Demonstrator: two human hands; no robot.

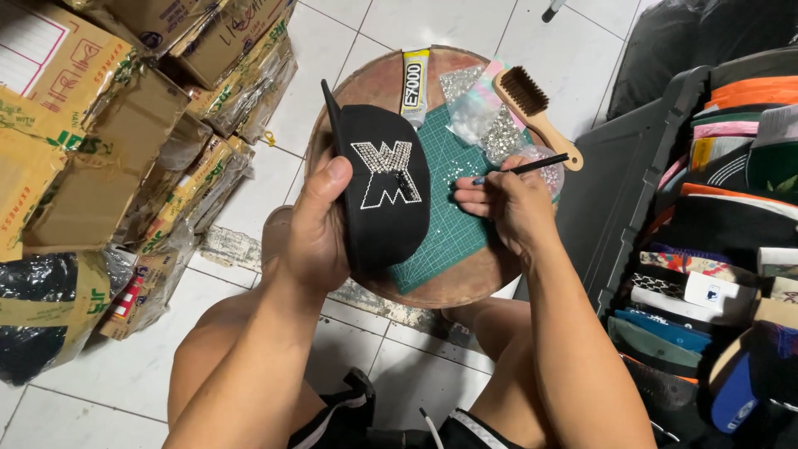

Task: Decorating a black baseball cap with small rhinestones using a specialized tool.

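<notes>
My left hand (320,224) holds a black cap (384,208) upright over a round wooden stool (378,83), thumb on its front panel. The cap's front carries a letter shape made of small shiny stones (385,172). My right hand (509,202) grips a thin black stick tool (539,165), its tip down on a green cutting mat (453,224) just right of the cap. Loose shiny stones lie scattered on the mat near the tool tip.
A glue tube (415,85), clear bags of stones (478,112) and a wooden brush (536,112) lie at the stool's far side. Taped cardboard boxes (108,125) are stacked on the left. A black crate (648,199) of stacked caps (715,274) stands on the right.
</notes>
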